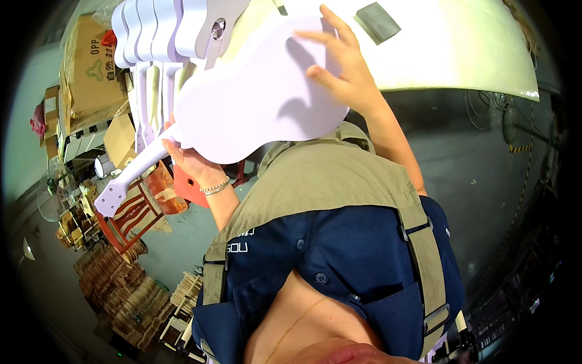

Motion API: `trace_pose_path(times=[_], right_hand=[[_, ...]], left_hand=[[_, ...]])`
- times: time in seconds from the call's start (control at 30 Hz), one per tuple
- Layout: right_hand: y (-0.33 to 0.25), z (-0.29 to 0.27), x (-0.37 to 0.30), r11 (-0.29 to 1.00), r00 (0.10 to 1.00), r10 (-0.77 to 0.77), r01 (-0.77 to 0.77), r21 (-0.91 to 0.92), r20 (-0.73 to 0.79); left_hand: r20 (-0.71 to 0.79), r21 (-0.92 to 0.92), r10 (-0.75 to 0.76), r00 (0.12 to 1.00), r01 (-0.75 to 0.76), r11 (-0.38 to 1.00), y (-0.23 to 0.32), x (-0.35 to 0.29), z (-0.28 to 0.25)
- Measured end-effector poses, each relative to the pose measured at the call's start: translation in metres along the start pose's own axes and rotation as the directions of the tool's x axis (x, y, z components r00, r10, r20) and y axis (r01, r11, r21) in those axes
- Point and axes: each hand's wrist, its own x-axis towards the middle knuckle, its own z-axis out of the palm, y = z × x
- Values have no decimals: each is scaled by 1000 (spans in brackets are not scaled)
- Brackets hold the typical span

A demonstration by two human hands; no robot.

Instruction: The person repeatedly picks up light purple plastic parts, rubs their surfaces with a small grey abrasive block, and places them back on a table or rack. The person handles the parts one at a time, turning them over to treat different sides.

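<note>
A pale lilac guitar body with neck (254, 97) lies across in front of me, its smooth face without a sound hole turned up. The neck runs to the lower left and ends in a headstock with peg holes. My left hand (197, 168), a beaded bracelet at its wrist, is closed around the neck near the body. Over the wide right end of the body is my right hand (344, 70), fingers spread and holding nothing. Its shadow falls on the lilac surface; whether the fingertips touch it I cannot tell. The body's lower edge rests against my olive apron (327, 176).
Several lilac guitars (145, 30) stand in a row at the far left. A grey block (377, 23) sits on the pale table (448, 54). Cardboard boxes (91, 79), a red-brown chair (130, 221) and stacked wooden parts (121, 285) occupy the left.
</note>
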Motion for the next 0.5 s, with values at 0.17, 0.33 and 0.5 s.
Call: trace_pose_path(times=[0.17,0.33,0.5], right_hand=[[26,1,-19,600,859,495,-444,666,127],[16,1,-31,559,835,504,-511,653,221],[24,5,-33,549,819,534,-524,652,208]], left_hand=[[-166,-24,-47,985,44,999,1,6,-2],[-174,-95,-88,981,72,993,-5,13,-4],[-199,-30,-59,978,54,998,-4,13,-2]])
